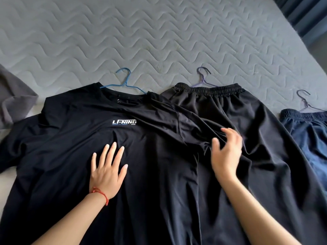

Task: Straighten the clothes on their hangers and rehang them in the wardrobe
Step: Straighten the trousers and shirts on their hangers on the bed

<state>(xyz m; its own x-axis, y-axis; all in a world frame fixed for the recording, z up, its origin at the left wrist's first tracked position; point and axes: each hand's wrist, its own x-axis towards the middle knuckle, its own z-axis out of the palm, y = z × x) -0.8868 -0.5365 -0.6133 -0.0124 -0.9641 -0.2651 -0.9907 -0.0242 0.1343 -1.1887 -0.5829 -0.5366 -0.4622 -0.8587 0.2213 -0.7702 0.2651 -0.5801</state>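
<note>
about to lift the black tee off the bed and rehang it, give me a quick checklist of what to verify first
1. Blue hanger seated in the black T-shirt neck: ok, its hook sticks out of the collar.
2. Front smoothed: ok under the left hand, which lies flat on it.
3. Right sleeve straightened: not ok, it is bunched and creased by the right hand.
4. Sleeve clear of the black shorts: not ok, it lies over them.
5. Hanger arms level inside the shoulders: cannot tell, hidden by fabric.
6. A hand on the hook for lifting: not ok, neither holds it.
</note>
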